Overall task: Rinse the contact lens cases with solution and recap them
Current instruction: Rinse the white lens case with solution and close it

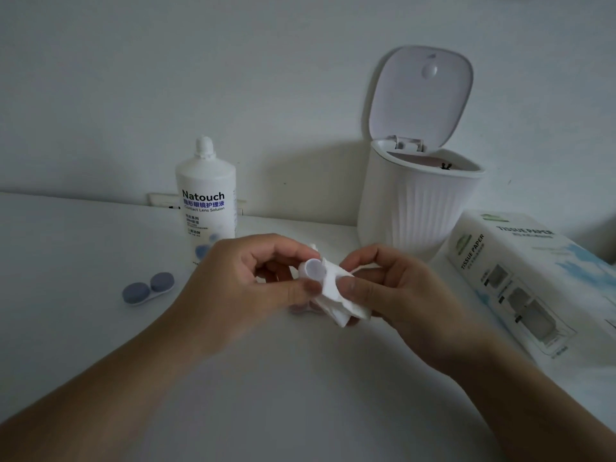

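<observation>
From the head camera: the left hand [253,278] pinches a small white lens case [312,269], its round well facing up, above the worktop [300,378]. The right hand [390,288] presses a folded white tissue [336,295] against it with thumb and curled fingers. A second, grey-capped case [148,288] lies closed to the left. The upright bottle [206,198] reads "Natouch Contact Lens Solution"; the pack [533,278] at the right edge reads "TISSUE PAPER". An open-lidded white bin [416,201] stands behind. Bare worktop spreads in front.
</observation>
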### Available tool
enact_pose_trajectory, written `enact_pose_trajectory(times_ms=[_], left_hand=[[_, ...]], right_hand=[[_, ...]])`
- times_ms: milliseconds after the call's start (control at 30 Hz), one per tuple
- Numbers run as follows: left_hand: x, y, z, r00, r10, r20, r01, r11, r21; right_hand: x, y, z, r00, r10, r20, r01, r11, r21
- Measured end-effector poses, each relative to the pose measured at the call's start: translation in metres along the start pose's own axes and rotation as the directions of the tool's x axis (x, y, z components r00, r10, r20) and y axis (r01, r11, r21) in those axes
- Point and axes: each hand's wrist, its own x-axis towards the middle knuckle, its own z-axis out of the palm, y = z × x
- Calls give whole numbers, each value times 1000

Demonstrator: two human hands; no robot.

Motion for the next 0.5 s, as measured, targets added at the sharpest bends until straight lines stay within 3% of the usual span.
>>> enact_pose_trajectory(times_ms=[167,300,500], left_hand=[[-1,-2,0,1000,28,-8,-27,995,97],[-1,-3,3,994,107,-7,-102,966,238],[-7,-9,9,988,155,27,-156,954,256]], right_hand=[[-3,2,4,988,59,142,-52,997,-55],[-3,2,4,988,63,143,-42,988,-148],[-4,1,3,996,-2,89,18,984,-178]])
